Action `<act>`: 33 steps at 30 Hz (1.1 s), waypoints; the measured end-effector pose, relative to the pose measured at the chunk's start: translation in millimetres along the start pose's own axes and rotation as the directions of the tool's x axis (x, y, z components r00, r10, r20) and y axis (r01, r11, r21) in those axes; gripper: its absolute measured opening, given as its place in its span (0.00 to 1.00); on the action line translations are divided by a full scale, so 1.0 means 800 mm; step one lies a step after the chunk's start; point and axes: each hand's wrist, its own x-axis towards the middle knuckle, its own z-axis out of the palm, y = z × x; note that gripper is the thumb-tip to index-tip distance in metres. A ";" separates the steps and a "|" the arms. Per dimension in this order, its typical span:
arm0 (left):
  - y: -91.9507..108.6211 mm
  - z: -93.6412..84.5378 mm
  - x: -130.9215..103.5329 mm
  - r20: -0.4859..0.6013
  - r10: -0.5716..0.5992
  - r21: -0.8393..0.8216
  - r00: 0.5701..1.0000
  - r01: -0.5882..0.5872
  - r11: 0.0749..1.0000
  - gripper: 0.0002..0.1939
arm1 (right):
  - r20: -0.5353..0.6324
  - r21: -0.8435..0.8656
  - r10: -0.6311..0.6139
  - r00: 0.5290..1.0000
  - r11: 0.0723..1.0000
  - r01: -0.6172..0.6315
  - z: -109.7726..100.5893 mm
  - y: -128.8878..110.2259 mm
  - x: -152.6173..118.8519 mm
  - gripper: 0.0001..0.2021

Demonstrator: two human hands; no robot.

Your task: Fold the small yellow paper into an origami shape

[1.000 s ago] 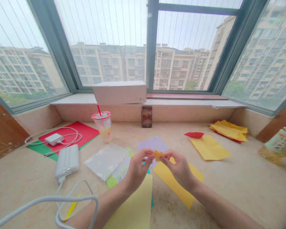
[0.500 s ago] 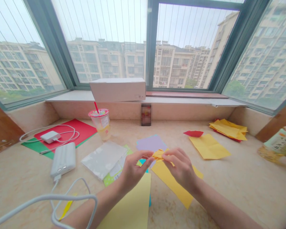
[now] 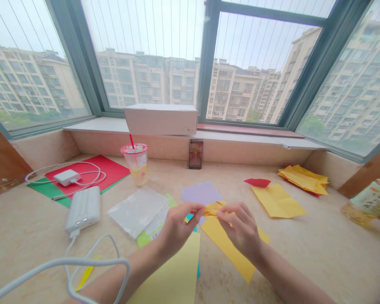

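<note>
A small folded orange-yellow paper piece (image 3: 213,208) is held above the stone counter between both hands. My left hand (image 3: 177,228) pinches its left end with thumb and forefinger. My right hand (image 3: 239,228) pinches its right side, fingers curled over it. Under the hands lie a golden-yellow sheet (image 3: 228,247), a pale yellow sheet (image 3: 174,276) and a lilac sheet (image 3: 201,193).
A white power bank (image 3: 83,210) with a looping cable (image 3: 82,264) lies at the left, a charger (image 3: 66,177) on red paper behind it. A drink cup with straw (image 3: 136,162), a clear plastic sleeve (image 3: 139,210), yellow sheets (image 3: 278,200), a red folded piece (image 3: 257,182) and a white box (image 3: 161,119) surround the hands.
The folded paper piece has spread slightly wider between my fingers. Both hands stay together at the same spot; the view has shifted a little.
</note>
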 end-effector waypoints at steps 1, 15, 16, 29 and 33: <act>-0.001 -0.001 0.000 0.015 0.009 -0.008 1.000 -0.009 1.000 0.08 | 0.003 -0.016 -0.017 1.000 1.000 0.017 -0.001 0.001 -0.001 0.11; 0.015 0.004 0.000 0.480 -0.252 -0.481 0.840 0.493 0.725 0.28 | 0.181 -0.039 -0.321 0.930 0.942 0.333 -0.013 -0.004 0.006 0.13; 0.015 0.005 0.000 0.483 -0.252 -0.513 0.839 0.504 0.695 0.29 | 0.172 -0.021 -0.310 0.935 0.948 0.318 -0.010 -0.005 0.006 0.13; -0.007 0.009 0.003 0.302 -0.303 -0.193 0.904 0.370 0.909 0.17 | 0.516 0.478 0.616 0.595 0.370 -0.797 0.033 -0.009 0.002 0.15; -0.011 0.013 0.002 0.296 -0.299 -0.145 0.907 0.352 0.925 0.17 | 0.547 0.507 0.644 0.536 0.255 -0.823 0.031 -0.011 0.006 0.16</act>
